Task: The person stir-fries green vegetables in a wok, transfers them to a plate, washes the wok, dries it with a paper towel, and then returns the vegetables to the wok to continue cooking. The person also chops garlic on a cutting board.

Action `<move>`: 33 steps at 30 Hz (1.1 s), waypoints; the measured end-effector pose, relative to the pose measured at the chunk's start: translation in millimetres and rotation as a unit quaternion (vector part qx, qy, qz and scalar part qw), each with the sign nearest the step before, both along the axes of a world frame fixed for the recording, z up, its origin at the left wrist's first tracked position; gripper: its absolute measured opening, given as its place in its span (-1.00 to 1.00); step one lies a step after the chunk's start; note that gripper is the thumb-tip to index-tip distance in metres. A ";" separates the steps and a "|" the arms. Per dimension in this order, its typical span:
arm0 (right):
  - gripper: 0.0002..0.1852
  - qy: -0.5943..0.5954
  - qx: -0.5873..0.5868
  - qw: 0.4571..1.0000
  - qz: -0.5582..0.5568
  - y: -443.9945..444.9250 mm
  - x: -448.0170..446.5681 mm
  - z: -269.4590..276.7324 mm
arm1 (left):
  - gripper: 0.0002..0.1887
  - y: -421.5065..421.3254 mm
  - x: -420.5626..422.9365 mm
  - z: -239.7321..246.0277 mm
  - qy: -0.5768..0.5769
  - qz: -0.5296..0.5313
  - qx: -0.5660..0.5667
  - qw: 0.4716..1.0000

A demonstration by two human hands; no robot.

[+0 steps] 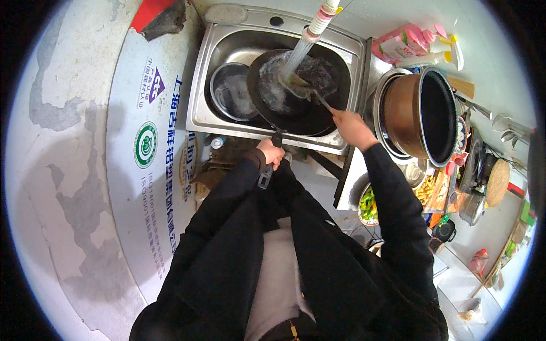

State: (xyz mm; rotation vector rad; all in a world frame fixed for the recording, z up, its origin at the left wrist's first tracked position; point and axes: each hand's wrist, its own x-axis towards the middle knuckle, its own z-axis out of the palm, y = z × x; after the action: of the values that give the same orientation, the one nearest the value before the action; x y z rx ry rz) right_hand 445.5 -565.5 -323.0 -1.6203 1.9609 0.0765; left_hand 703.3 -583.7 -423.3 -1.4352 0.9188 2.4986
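Observation:
My left hand (270,152) grips the black handle of a wok (273,115), which rests over the steel sink (194,106). In my right hand (353,129) is the thin handle of a utensil (323,101); its working end sits inside the wok, blurred by water, so I cannot tell its exact kind. Water pours from the faucet (318,27) into the wok, where white froth and liquid spread. Left of the wok, partly beneath its rim, a round metal basin (230,91) holds some water.
Right of the sink, a large brown pot (403,115) stands tilted on stacked basins. Behind it are a pink pump bottle (399,44) and a spray bottle (456,53). A bowl of cut green peppers (367,205) sits near my right forearm. A printed panel (147,192) lines the left side.

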 end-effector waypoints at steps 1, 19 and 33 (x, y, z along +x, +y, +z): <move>-0.69 0.033 0.032 0.996 0.081 10.0 -4.8 13.9 | -0.83 0.6 -0.1 0.1 -0.003 0.006 -0.004 1.000; -0.76 -0.016 0.025 0.991 -0.134 -26.0 53.6 -51.8 | -0.87 1.0 -4.4 4.6 -0.004 -0.007 -0.067 0.998; -0.65 -0.033 0.026 0.995 0.093 49.3 27.6 11.7 | -0.84 4.1 -3.6 2.2 0.019 -0.018 -0.019 0.999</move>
State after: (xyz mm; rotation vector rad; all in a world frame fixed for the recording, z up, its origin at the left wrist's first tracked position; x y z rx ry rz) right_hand 473.1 -516.2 -311.3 -1.7441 1.7418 0.1437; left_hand 699.7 -579.6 -421.1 -1.3754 0.9945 2.5036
